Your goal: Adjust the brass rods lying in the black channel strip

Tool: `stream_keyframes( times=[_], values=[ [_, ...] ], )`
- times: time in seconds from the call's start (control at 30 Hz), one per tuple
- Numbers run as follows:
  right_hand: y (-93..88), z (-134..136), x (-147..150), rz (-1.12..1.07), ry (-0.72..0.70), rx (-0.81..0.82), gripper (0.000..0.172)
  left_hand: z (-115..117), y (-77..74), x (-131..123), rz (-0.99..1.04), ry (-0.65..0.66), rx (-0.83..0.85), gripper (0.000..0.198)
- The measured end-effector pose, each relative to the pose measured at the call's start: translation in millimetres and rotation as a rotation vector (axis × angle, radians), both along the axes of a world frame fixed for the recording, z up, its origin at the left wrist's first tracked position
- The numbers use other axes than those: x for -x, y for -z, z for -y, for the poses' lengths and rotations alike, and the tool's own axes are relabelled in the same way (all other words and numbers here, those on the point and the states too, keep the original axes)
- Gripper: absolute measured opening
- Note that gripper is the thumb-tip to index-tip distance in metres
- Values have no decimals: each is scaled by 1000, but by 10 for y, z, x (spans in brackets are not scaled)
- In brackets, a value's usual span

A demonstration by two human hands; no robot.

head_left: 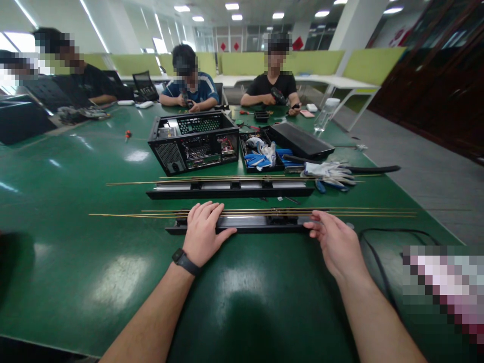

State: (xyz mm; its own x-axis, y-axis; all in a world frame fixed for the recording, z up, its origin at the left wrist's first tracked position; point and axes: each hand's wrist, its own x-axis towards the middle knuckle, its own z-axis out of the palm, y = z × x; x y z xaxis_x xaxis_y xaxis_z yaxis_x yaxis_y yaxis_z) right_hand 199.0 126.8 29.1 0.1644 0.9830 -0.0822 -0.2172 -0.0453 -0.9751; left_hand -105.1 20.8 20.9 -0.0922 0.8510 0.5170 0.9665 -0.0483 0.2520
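Note:
Across the near long black rail (249,229) lies my left hand (202,227), palm down. Its fingers reach over the far side and its thumb presses along the front edge, gripping the rail. Several thin brass-coloured rods (249,212) run lengthwise above this rail and stick out past both ends. My right hand (335,237) is closed at the rail's right end, with fingertips bent together around the rods' level; what they pinch is hidden. A black block (282,217) sits on the rail between my hands. Just behind lies a second black rail (223,192) with similar rods (177,177) over it.
Farther back stand an open black computer case (194,146) and a black tray (282,164) holding gloves. Another glove (330,174), a black lid (302,138) and a clear bottle (327,113) are at right. A black cable (372,247) curves near my right arm. Several people sit opposite.

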Motion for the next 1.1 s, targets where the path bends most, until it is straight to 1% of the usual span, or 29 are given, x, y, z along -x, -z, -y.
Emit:
stream_keyframes(
  times=[0.07, 0.23, 0.3, 0.57, 0.77, 0.9, 1.1],
  values=[
    [-5, -18, -20, -18, 22, 2, 37, 0, 2, 1, -2, -1, -4, 61],
    [-2, -87, -100, -63, 158, -5, 33, -1, 9, 2, -12, 8, -16, 61],
    [3, -93, -110, -59, 182, -14, 33, -2, 10, 2, -13, 8, -17, 61],
    [-28, 3, 7, -22, 40, -10, 38, 1, 12, 3, -21, 0, -10, 62],
    [-27, 40, 43, -13, -18, -8, 40, -8, 15, 11, -29, 0, -8, 63],
    [-28, 64, 54, -9, -81, 5, 42, -10, 23, 15, -35, -4, -6, 63],
    [-16, 45, 36, -18, 16, -4, 41, -2, 22, 7, -37, -5, -17, 62]
  ],
)
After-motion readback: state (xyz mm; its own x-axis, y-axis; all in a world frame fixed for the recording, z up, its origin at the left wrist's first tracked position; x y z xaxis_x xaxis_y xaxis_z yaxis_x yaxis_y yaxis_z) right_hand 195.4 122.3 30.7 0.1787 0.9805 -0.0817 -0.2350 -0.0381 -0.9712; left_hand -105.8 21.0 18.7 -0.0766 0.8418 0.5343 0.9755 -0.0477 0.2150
